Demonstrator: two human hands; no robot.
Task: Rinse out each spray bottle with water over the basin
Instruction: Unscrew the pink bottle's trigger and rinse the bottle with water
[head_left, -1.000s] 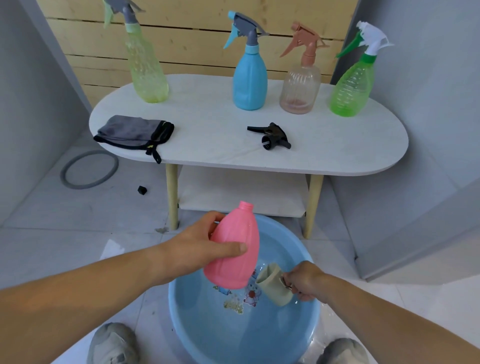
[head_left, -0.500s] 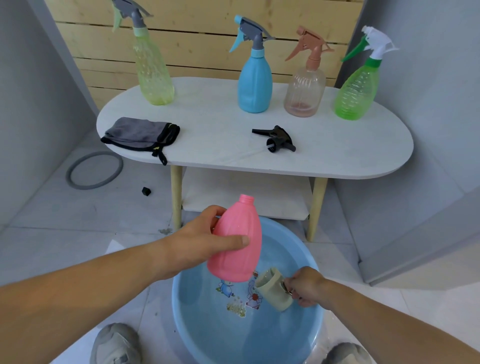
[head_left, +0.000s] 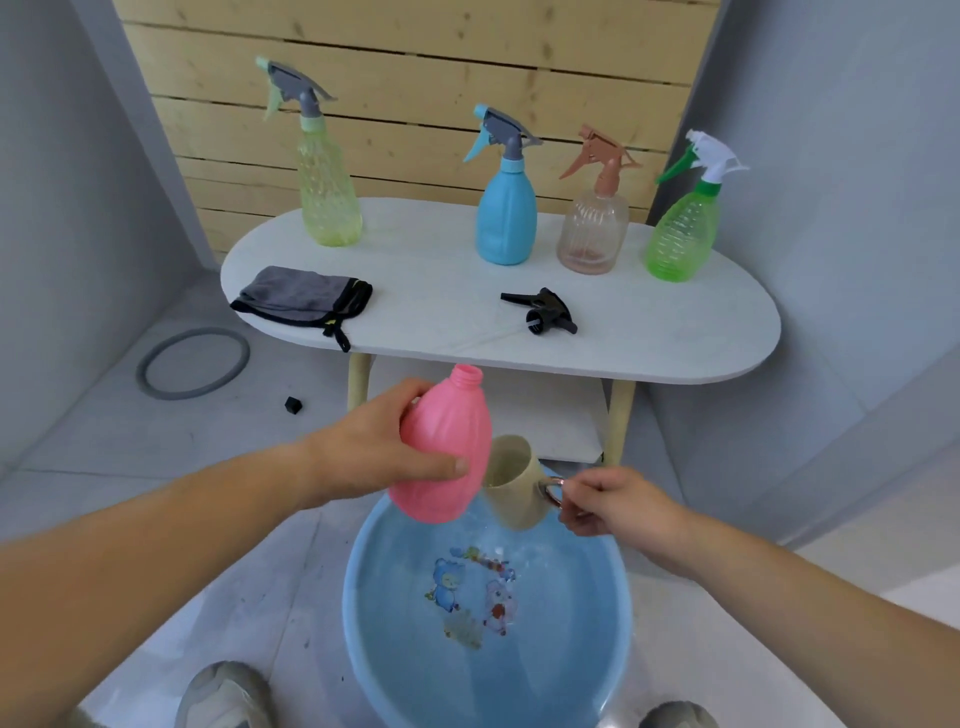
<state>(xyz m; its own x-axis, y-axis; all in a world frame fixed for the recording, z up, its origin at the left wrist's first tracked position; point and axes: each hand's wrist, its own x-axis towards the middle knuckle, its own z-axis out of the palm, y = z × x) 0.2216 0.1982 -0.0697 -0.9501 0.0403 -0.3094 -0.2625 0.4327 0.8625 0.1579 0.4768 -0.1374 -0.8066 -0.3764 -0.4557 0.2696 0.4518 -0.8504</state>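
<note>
My left hand (head_left: 384, 452) grips an uncapped pink bottle (head_left: 447, 441), held tilted with its open neck pointing up and away, above the far rim of the blue basin (head_left: 363, 597). My right hand (head_left: 602, 499) pinches the handle of a beige cup (head_left: 517, 483), held just right of the bottle over the basin. The basin holds water and has a cartoon print on its bottom. A black spray head (head_left: 545, 312) lies on the white table (head_left: 675, 343).
Several capped spray bottles stand at the table's back: yellow-green (head_left: 327, 197), blue (head_left: 506, 208), clear pink (head_left: 595, 223), green (head_left: 680, 234). A grey cloth (head_left: 301, 296) lies at the table's left. A grey ring (head_left: 192, 364) and small black cap (head_left: 293, 404) lie on the floor.
Both hands have risen. The cup has come up out of the basin to beside the pink bottle, and the bottle is lifted higher.
</note>
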